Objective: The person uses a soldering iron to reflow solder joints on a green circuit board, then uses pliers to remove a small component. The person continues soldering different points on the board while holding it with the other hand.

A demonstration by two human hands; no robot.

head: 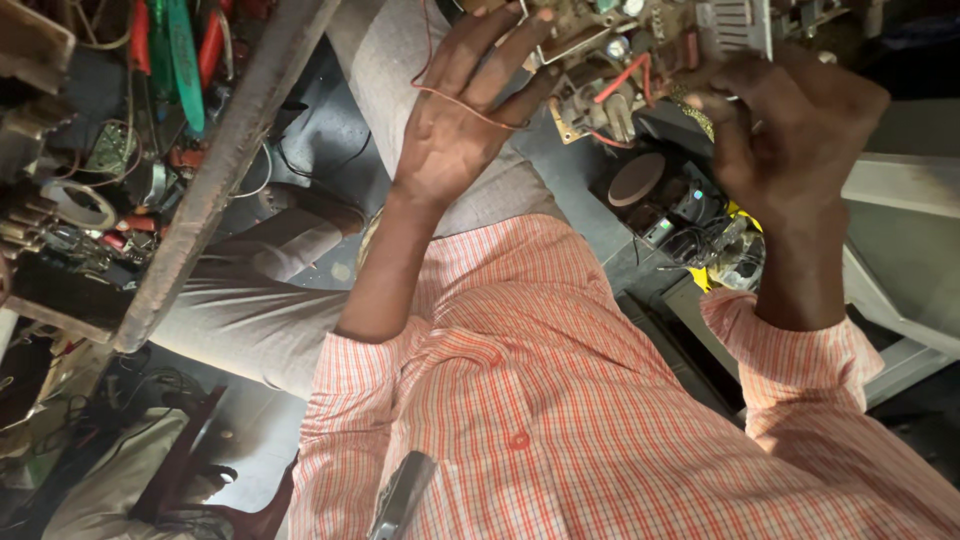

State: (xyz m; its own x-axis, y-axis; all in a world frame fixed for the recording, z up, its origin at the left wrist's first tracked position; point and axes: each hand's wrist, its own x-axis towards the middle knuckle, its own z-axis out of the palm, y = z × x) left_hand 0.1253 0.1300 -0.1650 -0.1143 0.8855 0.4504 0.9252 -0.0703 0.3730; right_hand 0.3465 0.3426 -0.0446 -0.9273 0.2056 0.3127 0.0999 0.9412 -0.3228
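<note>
I hold an old brown circuit board (600, 70) with capacitors, red leads and a metal heat sink up in front of my chest, at the top of the view. My left hand (455, 125) grips its left edge, fingers spread over the board. A thin red wire (470, 108) runs across those fingers. My right hand (795, 125) is closed around the board's right side near the heat sink (735, 25). Part of the board is cut off by the frame's top edge.
A cluttered bench (200, 200) with a wooden edge stands at left, bearing red-handled pliers (140, 35), a green-handled tool (185, 60), a tape roll (75, 200) and electronic parts. Loose parts (690, 215) lie below the board. A pale frame (900, 290) is at right.
</note>
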